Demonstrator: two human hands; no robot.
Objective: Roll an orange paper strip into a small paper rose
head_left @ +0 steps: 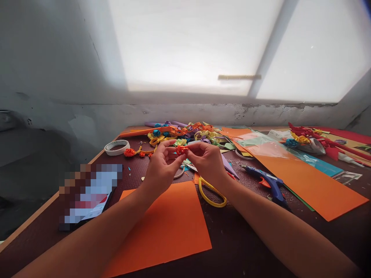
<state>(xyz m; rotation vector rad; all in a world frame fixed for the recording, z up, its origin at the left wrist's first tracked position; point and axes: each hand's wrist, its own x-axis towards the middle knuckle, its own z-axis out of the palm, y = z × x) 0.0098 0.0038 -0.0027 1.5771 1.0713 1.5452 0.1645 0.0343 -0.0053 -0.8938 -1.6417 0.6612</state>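
My left hand (160, 166) and my right hand (207, 160) meet above the dark table (240, 239), both pinching a small crumpled orange paper piece (181, 149) between their fingertips. Below them lies an orange paper sheet (168, 226). Yellow-handled scissors (211, 192) lie just under my right wrist. A heap of curled paper strips and little paper flowers (185, 133) in several colours sits right behind the hands.
A blue glue gun (268, 183) lies to the right, beside a long orange sheet (304, 179) under clear plastic. A tape roll (116, 147) sits at the left, a phone (89, 197) near the left edge. Red paper flowers (313, 139) lie far right. A wall stands behind.
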